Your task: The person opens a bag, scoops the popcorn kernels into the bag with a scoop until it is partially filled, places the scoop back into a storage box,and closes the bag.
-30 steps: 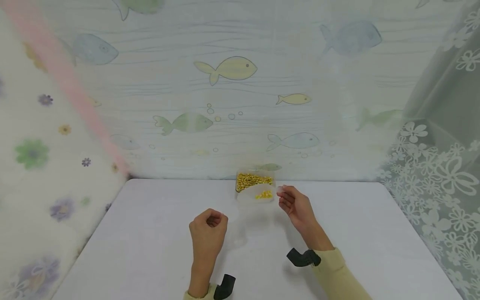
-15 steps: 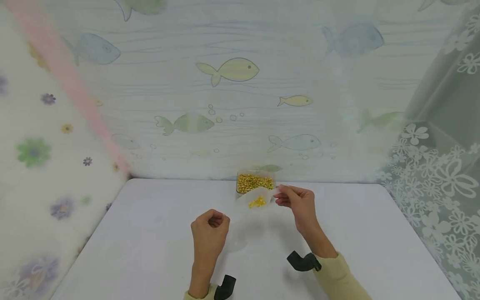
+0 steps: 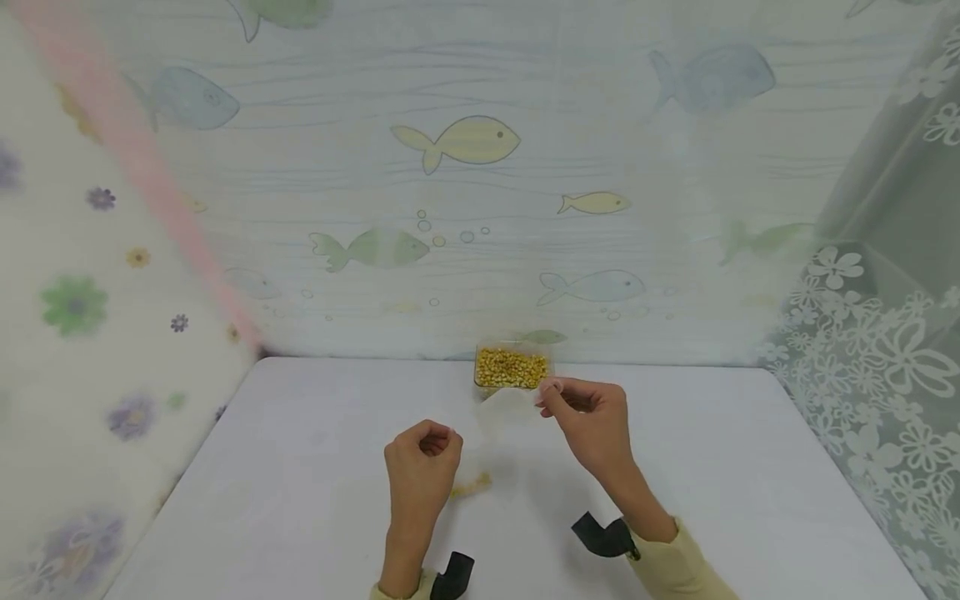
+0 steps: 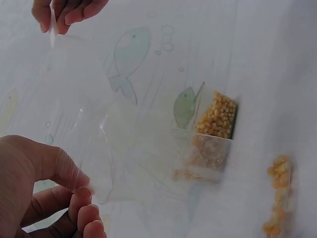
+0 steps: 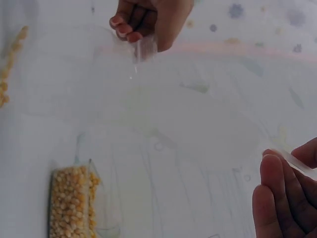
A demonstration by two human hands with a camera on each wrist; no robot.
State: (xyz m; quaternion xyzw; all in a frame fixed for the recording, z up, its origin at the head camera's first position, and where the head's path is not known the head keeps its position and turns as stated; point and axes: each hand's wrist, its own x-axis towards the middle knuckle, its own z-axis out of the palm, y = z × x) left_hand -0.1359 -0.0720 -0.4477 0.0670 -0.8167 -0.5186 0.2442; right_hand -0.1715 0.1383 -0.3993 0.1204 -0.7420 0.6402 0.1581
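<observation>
My left hand (image 3: 422, 462) pinches the edge of a clear plastic bag (image 4: 91, 148) between thumb and fingertips. A short row of yellow corn kernels (image 3: 472, 485) shows low down just right of this hand; the left wrist view has them at its lower right. Farther forward and to the right, my right hand (image 3: 596, 421) pinches the edge of a thin, whitish translucent sheet (image 3: 510, 401). That sheet reaches left toward the bag, and their see-through surfaces overlap in both wrist views. No kernels show on the sheet now.
Behind the sheet, a clear rectangular container (image 4: 210, 156) full of corn kernels stands at the back of the white table (image 3: 300, 458). A fish-print wall covering (image 3: 360, 167) rises at the table's far edge, and a lacy curtain (image 3: 885, 350) hangs on the right.
The kernels have left the whitish sheet and lie lower, near my left hand. My right hand has moved slightly left and turned, tilting the sheet; the left hand has hardly moved.
</observation>
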